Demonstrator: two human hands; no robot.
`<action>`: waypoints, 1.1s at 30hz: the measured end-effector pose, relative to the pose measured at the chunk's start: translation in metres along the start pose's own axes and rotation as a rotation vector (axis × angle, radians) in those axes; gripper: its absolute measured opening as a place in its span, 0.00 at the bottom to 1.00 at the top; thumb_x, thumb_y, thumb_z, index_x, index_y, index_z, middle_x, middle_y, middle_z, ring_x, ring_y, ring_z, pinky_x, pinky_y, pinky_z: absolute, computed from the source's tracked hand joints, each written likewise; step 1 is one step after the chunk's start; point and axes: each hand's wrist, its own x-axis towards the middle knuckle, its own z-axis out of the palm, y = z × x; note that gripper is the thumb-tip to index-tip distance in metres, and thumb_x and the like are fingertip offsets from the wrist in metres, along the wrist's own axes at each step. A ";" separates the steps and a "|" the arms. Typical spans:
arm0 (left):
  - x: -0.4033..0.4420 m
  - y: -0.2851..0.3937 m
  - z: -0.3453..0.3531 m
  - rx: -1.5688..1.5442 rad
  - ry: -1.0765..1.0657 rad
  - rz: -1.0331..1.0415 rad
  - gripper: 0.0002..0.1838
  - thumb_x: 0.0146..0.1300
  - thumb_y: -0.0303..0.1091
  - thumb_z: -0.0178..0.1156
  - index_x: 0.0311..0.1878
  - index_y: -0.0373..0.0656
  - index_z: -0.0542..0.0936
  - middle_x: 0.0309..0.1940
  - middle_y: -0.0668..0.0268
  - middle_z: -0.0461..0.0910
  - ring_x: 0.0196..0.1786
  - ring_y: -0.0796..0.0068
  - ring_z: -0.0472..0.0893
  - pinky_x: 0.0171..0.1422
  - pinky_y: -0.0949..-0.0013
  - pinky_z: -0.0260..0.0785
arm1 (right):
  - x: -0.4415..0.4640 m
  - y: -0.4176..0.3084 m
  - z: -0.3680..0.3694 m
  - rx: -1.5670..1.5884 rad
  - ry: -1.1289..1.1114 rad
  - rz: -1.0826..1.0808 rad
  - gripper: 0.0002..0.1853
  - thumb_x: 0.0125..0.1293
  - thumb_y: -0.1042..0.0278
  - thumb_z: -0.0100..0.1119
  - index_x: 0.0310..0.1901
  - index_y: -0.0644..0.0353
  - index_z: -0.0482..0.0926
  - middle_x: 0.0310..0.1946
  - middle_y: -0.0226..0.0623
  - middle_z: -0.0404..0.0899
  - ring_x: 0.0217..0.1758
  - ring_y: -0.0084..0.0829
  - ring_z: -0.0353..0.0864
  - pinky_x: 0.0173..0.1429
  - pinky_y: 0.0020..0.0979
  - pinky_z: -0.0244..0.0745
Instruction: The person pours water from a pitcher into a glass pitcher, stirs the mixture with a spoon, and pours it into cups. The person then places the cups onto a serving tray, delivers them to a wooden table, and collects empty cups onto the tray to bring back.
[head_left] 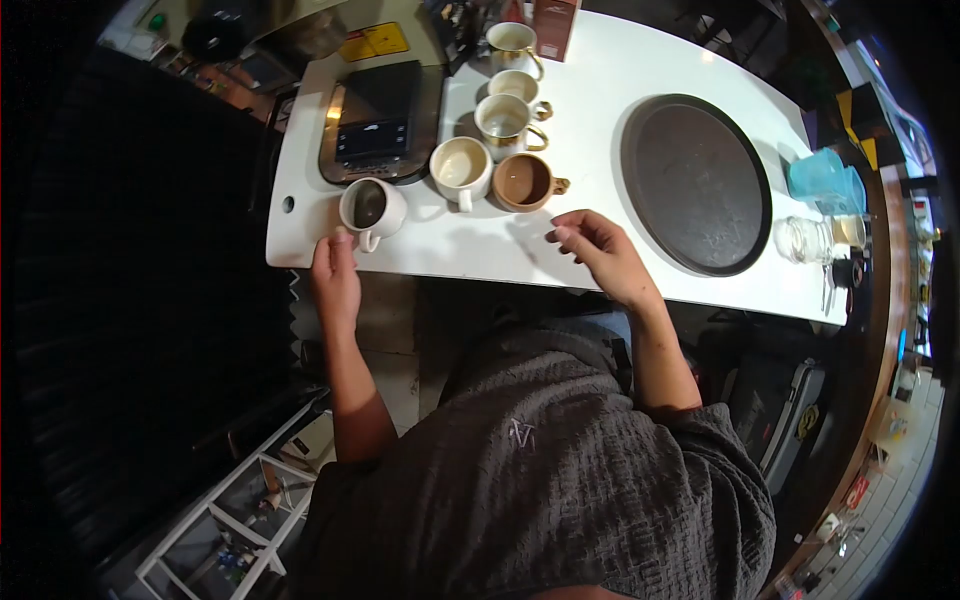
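Observation:
A white mug (373, 207) with a dark inside stands near the table's front left, its handle pointing towards me. My left hand (337, 275) is just below and left of it, fingers stretched up and close together; whether the fingertips touch the mug I cannot tell. My right hand (600, 250) hovers above the front edge, fingers loosely bent and apart, with nothing in them. Nearest to it is a brown mug (523, 182), beside a cream mug (461, 168). Behind these, several white mugs with gold-coloured handles (505, 120) form a row.
On the white table (590, 120), a scale (375, 125) sits at the left on a metal base. A large round dark tray (696, 185) lies on the right. Beyond it are a blue container (818, 178) and a glass jar (803, 240). A brown box (555, 28) stands at the back.

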 end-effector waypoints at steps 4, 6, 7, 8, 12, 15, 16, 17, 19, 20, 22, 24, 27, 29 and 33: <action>-0.013 0.044 0.031 -0.220 -0.130 0.010 0.22 0.76 0.46 0.46 0.31 0.39 0.77 0.20 0.77 0.60 0.25 0.87 0.59 0.29 0.79 0.50 | -0.010 0.006 -0.050 -0.015 0.234 -0.017 0.15 0.70 0.60 0.57 0.36 0.66 0.82 0.32 0.31 0.83 0.37 0.20 0.75 0.48 0.23 0.70; -0.025 0.067 0.059 -0.320 -0.216 -0.037 0.22 0.76 0.45 0.46 0.31 0.40 0.76 0.17 0.79 0.57 0.22 0.89 0.56 0.27 0.79 0.46 | -0.019 0.007 -0.079 0.040 0.333 0.004 0.18 0.70 0.58 0.57 0.32 0.66 0.82 0.30 0.31 0.83 0.36 0.19 0.75 0.46 0.23 0.69; -0.032 0.077 0.078 -0.321 -0.231 -0.039 0.22 0.76 0.45 0.46 0.31 0.40 0.76 0.17 0.79 0.57 0.22 0.89 0.56 0.27 0.79 0.46 | -0.023 0.010 -0.094 0.039 0.348 0.009 0.18 0.70 0.58 0.57 0.32 0.66 0.82 0.30 0.31 0.83 0.36 0.19 0.75 0.46 0.23 0.69; -0.040 0.086 0.097 -0.331 -0.325 -0.009 0.21 0.76 0.43 0.46 0.32 0.38 0.77 0.17 0.79 0.60 0.22 0.88 0.58 0.28 0.80 0.49 | -0.027 0.014 -0.112 -0.009 0.428 0.016 0.17 0.70 0.58 0.57 0.33 0.66 0.82 0.30 0.31 0.83 0.36 0.19 0.75 0.46 0.22 0.69; -0.066 0.115 0.172 -0.226 -0.624 0.052 0.14 0.76 0.37 0.45 0.51 0.39 0.76 0.19 0.74 0.70 0.23 0.87 0.64 0.30 0.81 0.57 | -0.036 0.039 -0.187 -0.233 0.721 -0.077 0.14 0.67 0.59 0.61 0.36 0.65 0.82 0.31 0.35 0.83 0.36 0.25 0.79 0.45 0.25 0.71; -0.079 0.111 0.233 -0.261 -0.752 0.013 0.19 0.74 0.34 0.48 0.65 0.43 0.66 0.29 0.68 0.76 0.30 0.84 0.72 0.34 0.79 0.65 | -0.035 0.069 -0.260 -0.509 0.895 -0.189 0.12 0.62 0.63 0.65 0.40 0.64 0.81 0.35 0.43 0.81 0.40 0.38 0.80 0.48 0.33 0.73; -0.086 0.118 0.252 -0.138 -0.748 0.010 0.21 0.72 0.36 0.51 0.65 0.42 0.66 0.33 0.66 0.77 0.32 0.83 0.73 0.36 0.77 0.67 | -0.035 0.075 -0.280 -0.691 0.943 -0.243 0.13 0.61 0.64 0.65 0.42 0.63 0.81 0.38 0.45 0.80 0.43 0.42 0.79 0.51 0.36 0.72; -0.093 0.123 0.270 -0.013 -0.747 0.003 0.23 0.71 0.37 0.54 0.66 0.42 0.65 0.37 0.65 0.77 0.34 0.81 0.75 0.38 0.76 0.69 | -0.035 0.084 -0.297 -0.871 0.987 -0.293 0.14 0.60 0.65 0.65 0.44 0.63 0.80 0.42 0.47 0.79 0.46 0.45 0.78 0.53 0.39 0.71; -0.098 0.106 0.303 0.111 -0.724 -0.038 0.28 0.67 0.41 0.60 0.65 0.39 0.66 0.42 0.62 0.77 0.35 0.78 0.76 0.42 0.71 0.71 | -0.034 0.098 -0.323 -0.847 0.977 -0.258 0.21 0.59 0.62 0.66 0.53 0.60 0.76 0.48 0.50 0.75 0.52 0.50 0.73 0.57 0.44 0.67; -0.099 0.096 0.318 0.231 -0.652 -0.006 0.28 0.66 0.42 0.61 0.64 0.38 0.67 0.43 0.61 0.77 0.36 0.76 0.76 0.43 0.70 0.71 | -0.032 0.099 -0.328 -0.878 0.977 -0.205 0.25 0.58 0.60 0.66 0.56 0.59 0.74 0.51 0.50 0.73 0.55 0.52 0.71 0.58 0.46 0.65; -0.099 0.080 0.341 0.308 -0.558 -0.024 0.30 0.65 0.45 0.62 0.63 0.36 0.68 0.45 0.58 0.78 0.38 0.72 0.77 0.47 0.68 0.71 | -0.031 0.094 -0.331 -0.986 0.955 -0.105 0.33 0.56 0.53 0.67 0.62 0.57 0.70 0.58 0.49 0.67 0.60 0.53 0.65 0.60 0.52 0.60; -0.101 0.084 0.357 0.282 -0.510 -0.050 0.30 0.65 0.45 0.62 0.63 0.36 0.68 0.45 0.58 0.78 0.39 0.71 0.77 0.47 0.68 0.71 | -0.028 0.089 -0.335 -0.982 0.978 -0.092 0.35 0.57 0.54 0.67 0.64 0.59 0.67 0.58 0.52 0.66 0.60 0.54 0.64 0.62 0.53 0.59; -0.105 0.086 0.368 0.246 -0.397 -0.118 0.29 0.65 0.43 0.62 0.63 0.36 0.69 0.43 0.58 0.78 0.40 0.69 0.79 0.47 0.67 0.71 | -0.019 0.103 -0.356 -0.854 0.920 -0.127 0.37 0.57 0.57 0.67 0.65 0.63 0.64 0.56 0.57 0.66 0.59 0.55 0.65 0.63 0.50 0.60; -0.105 0.082 0.373 0.286 -0.403 -0.060 0.28 0.65 0.41 0.62 0.62 0.35 0.69 0.40 0.59 0.79 0.39 0.70 0.79 0.47 0.68 0.71 | -0.012 0.104 -0.363 -0.734 0.843 -0.159 0.38 0.57 0.58 0.66 0.66 0.65 0.63 0.56 0.59 0.66 0.58 0.56 0.65 0.63 0.48 0.60; -0.112 0.102 0.376 0.551 -0.377 -0.065 0.27 0.65 0.38 0.62 0.62 0.34 0.69 0.37 0.60 0.79 0.37 0.69 0.79 0.45 0.68 0.71 | -0.010 0.098 -0.360 -0.669 0.821 -0.213 0.36 0.57 0.63 0.67 0.64 0.67 0.64 0.54 0.59 0.67 0.59 0.55 0.66 0.65 0.45 0.60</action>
